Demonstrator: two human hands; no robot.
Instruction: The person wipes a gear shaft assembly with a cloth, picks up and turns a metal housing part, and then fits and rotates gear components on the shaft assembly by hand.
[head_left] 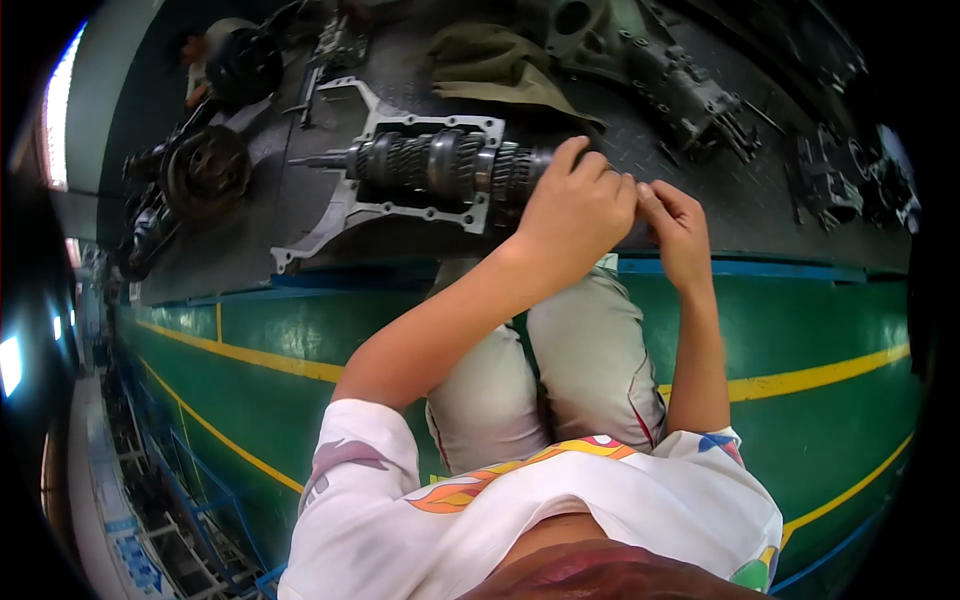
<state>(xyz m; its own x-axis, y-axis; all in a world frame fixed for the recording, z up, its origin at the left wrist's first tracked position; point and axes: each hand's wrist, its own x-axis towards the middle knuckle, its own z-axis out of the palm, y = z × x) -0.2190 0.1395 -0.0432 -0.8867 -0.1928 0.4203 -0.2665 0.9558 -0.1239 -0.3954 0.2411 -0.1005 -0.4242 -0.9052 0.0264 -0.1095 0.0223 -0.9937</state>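
Observation:
A gear shaft [425, 165] with several toothed gears lies lengthwise in a pale metal gearbox housing half [370, 215] on the dark bench. Its thin end points left. My left hand [580, 205] curls over the shaft's right end, with the fingers bent and the back of the hand hiding what is under it. Close beside it on the right, my right hand [678, 228] is closed in a pinch, thumb and forefinger near the left fingertips. What lies between those fingers is hidden.
Round drum-like metal parts [205, 165] stand at the bench's left. Behind the shaft lie a crumpled olive cloth [490, 62] and a metal gearbox casing [690, 95]. More metal parts [835, 180] sit at the right. The blue bench edge [740, 268] runs below my hands.

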